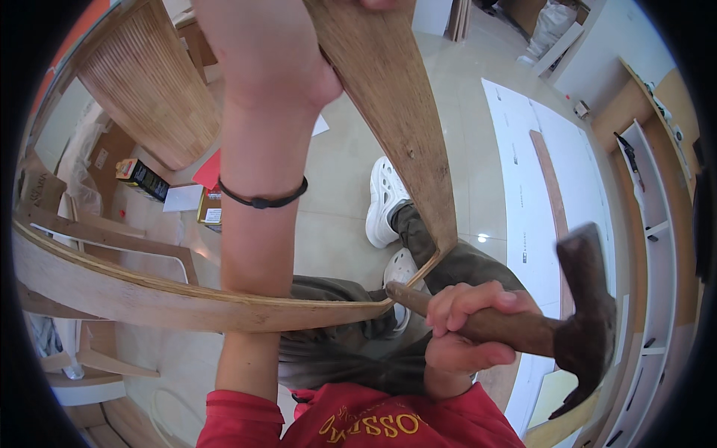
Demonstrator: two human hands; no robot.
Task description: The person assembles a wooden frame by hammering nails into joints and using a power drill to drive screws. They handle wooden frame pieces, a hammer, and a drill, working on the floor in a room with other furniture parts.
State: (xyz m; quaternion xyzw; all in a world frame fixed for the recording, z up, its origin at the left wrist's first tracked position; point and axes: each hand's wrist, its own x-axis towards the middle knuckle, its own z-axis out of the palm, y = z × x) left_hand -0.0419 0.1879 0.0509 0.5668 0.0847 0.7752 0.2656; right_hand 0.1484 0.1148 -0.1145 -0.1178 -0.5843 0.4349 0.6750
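A curved plywood frame [414, 142] stands in front of me, one band rising to the top edge and another sweeping left. Both bands come close together at a narrow corner by my right hand. My left arm passes behind the left band. At the top, my left hand [261, 45] is closed on the upper band; most of its fingers are out of view, and only a fingertip shows beyond the wood. My right hand [467, 321] grips the wooden handle of a claw hammer [590, 313], whose dark head points right. The handle's end is at the frame's corner.
A white printed sheet [515, 187] lies on the tiled floor to the right, with a long wood strip [553, 201] on it. Shelving [657, 246] stands farther right. At left are a ribbed wooden panel [149, 82], a dark can [142, 179] and plywood pieces.
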